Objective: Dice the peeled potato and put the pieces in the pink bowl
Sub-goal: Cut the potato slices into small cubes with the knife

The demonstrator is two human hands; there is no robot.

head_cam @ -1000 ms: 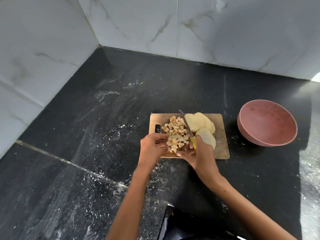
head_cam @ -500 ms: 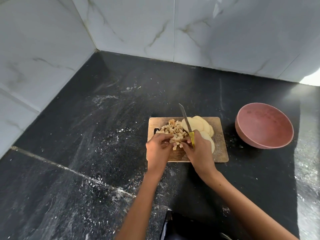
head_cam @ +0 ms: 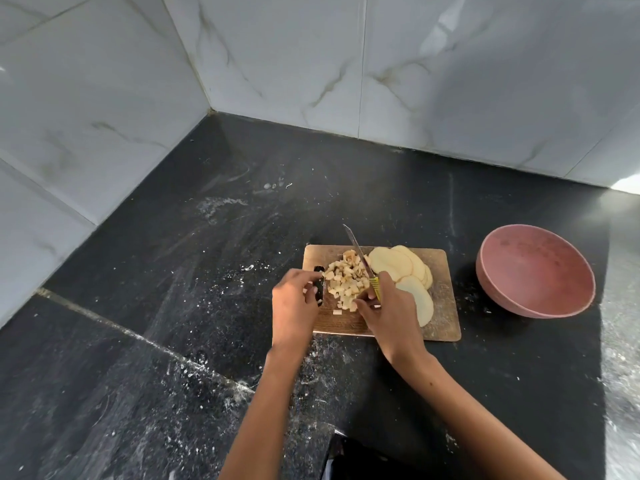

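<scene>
Wooden cutting board (head_cam: pixel 443 306), laid on the dark desk (head_cam: pixel 207 306). Diced potato pieces (head_cam: pixel 346 282) are heaped on its left half; uncut potato slices (head_cam: pixel 401 265) are fanned on its right half. A knife (head_cam: pixel 358 252) with a yellow handle is gripped in the right hand (head_cam: pixel 391 313), blade beside the heap. The left hand (head_cam: pixel 294 306) is curled at the heap's left edge; whether pieces are held cannot be told. The pink bowl (head_cam: pixel 535 271) stands right of the board, apart from it.

Black counter (head_cam: pixel 214 271): board (head_cam: pixel 443 306), pink bowl (head_cam: pixel 535 271).
</scene>
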